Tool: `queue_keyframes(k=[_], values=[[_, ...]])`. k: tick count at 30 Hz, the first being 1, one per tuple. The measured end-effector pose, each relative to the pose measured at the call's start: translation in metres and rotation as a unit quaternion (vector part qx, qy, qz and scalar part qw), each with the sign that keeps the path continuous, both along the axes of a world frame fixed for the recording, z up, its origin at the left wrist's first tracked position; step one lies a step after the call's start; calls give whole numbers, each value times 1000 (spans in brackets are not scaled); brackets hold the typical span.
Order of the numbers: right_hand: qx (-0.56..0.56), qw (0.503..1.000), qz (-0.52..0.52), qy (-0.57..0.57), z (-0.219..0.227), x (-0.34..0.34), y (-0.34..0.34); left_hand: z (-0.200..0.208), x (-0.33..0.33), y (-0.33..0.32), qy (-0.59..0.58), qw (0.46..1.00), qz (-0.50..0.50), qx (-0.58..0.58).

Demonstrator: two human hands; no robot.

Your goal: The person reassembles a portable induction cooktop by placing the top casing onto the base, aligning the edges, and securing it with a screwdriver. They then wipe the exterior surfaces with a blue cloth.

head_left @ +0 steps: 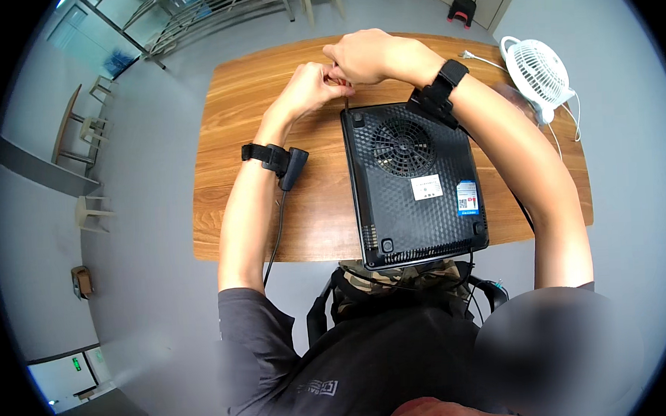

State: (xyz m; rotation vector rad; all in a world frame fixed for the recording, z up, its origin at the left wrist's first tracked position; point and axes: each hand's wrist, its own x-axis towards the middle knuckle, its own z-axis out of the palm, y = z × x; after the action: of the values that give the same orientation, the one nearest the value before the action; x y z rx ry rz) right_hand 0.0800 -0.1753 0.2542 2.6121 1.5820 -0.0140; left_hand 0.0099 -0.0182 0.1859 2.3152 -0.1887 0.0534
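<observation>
A black induction cooker (420,156) lies underside up on the wooden table, showing its round fan grille, rubber feet and stickers. Both of my hands meet just beyond its far left corner. My left hand (314,88) is closed, its fingertips pinched around the lower part of what looks like a screwdriver (346,102). Its thin shaft points down at the cooker's corner; whether the tip touches is too small to tell. My right hand (363,58) is closed over the upper end of the same tool, so most of the handle is hidden.
A small white fan (537,73) stands at the table's far right, its cord and plug (469,55) lying beside it. Wood-grain table (303,209) surrounds the cooker. Black cables run from my wrist straps and hang near my lap. Stools and a metal rack (213,16) stand farther off.
</observation>
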Motion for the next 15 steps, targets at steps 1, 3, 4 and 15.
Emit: queue_keyframes(k=[1,3,4,15], values=[[8,1000,-7,3,-2,1,1,-2,1,1,-3,1000,-8,-8],[10,999,-27,17,0,-1,1,1,3,-1,29,1000,-5,-2],[4,999,-39,28,4,-4,1,3,2,-3,31,999,-3,9],[-29,998,-59,5,7,-19,0,-14,1,-10,-31,997,50,-41]])
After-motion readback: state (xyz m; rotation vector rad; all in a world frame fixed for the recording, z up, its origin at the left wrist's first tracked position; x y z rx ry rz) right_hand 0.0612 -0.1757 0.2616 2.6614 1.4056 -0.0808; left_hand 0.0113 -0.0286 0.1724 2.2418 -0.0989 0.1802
